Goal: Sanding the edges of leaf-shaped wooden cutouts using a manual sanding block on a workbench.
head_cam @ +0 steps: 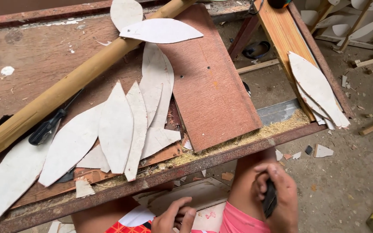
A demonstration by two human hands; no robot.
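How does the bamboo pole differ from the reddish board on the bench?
The bamboo pole is round, long and tan; the reddish board is flat, rectangular and red-brown. The pole lies diagonally over the white leaf-shaped cutouts; the board lies beside them. Both rest on the workbench.

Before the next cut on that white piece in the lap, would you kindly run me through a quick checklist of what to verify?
1. Right hand has a firm grip on the dark tool: ok, fingers wrap it.
2. Tool's blade exposed and which way it points: cannot tell, the hand hides it.
3. Left hand steadies the white piece: ok, it rests at the piece's edge.
4. Bare knees clear of the tool: not ok, the tool is right beside the leg.
5. Finished leaf-shaped cutouts lie on the workbench, out of the way: ok.
6. Bamboo pole lies across the bench, apart from the hands: ok.
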